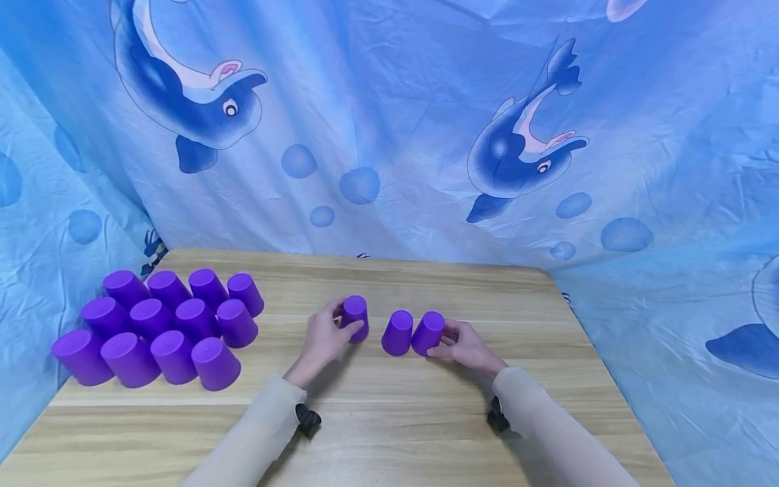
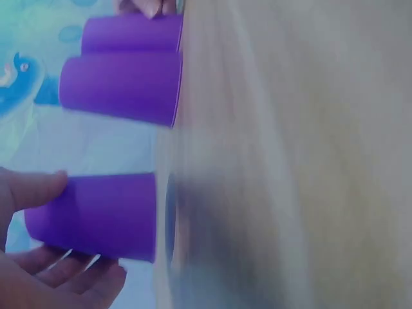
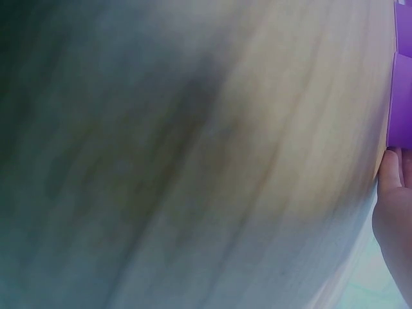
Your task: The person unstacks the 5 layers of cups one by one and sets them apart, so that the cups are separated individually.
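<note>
Three purple cups stand mouth down near the middle of the wooden table. My left hand [image 1: 321, 343] grips the leftmost cup [image 1: 355, 318] between thumb and fingers. In the left wrist view, that cup [image 2: 96, 215] hovers just off the tabletop, a narrow gap under its rim. To its right, the middle cup [image 1: 397, 333] stands untouched. Close beside that one is the right cup [image 1: 429, 333], which my right hand [image 1: 470, 348] holds from its right side. Only the edge of this cup [image 3: 400, 103] and part of the hand show in the right wrist view.
At the left of the table [image 1: 389, 419], several more purple cups [image 1: 173, 355] stand mouth down in three rows. A blue curtain [image 1: 414, 135] printed with dolphins hangs behind and along both sides of the table.
</note>
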Motion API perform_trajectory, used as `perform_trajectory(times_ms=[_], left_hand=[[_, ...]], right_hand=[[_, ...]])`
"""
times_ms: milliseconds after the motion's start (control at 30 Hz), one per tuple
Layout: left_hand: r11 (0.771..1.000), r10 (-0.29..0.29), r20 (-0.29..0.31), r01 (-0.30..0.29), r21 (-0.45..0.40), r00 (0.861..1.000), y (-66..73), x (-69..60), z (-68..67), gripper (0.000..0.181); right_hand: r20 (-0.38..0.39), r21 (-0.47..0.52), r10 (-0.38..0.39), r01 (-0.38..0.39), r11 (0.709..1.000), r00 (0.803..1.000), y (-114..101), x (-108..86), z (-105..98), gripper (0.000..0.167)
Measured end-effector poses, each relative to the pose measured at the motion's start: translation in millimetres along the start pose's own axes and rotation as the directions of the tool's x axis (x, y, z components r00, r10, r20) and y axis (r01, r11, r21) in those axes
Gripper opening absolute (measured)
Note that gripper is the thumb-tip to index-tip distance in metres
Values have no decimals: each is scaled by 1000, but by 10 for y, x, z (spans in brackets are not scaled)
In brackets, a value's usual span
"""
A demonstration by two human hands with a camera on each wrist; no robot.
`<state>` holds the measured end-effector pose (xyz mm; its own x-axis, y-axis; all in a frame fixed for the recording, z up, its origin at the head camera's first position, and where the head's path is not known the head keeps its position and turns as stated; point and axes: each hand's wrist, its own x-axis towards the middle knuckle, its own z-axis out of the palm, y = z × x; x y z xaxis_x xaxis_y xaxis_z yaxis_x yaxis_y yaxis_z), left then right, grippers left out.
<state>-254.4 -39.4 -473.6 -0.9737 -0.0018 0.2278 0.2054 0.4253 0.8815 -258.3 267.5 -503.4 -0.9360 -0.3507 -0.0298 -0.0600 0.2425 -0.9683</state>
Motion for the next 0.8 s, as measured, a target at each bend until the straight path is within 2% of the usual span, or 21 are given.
perform_trajectory(times_ms=[200,400,600,800], left_hand=[[998,-35,-137,41,40,990,-97,165,-174,52],[996,-57,-267,73,48,962,-265,317,-321,49],[988,-125,-324,147,43,938,-425,397,-420,51],[981,-167,-350,190,30,922,-492,430,-476,53]], right_hand=[[-3,6,19,-19,1000,1000,2,5,-7,61],[-1,9,28,-28,1000,1000,-5,6,2,61],[5,10,26,-26,1000,1000,-4,8,0,62],[2,-13,24,-24,1000,1000,4,12,-11,61]])
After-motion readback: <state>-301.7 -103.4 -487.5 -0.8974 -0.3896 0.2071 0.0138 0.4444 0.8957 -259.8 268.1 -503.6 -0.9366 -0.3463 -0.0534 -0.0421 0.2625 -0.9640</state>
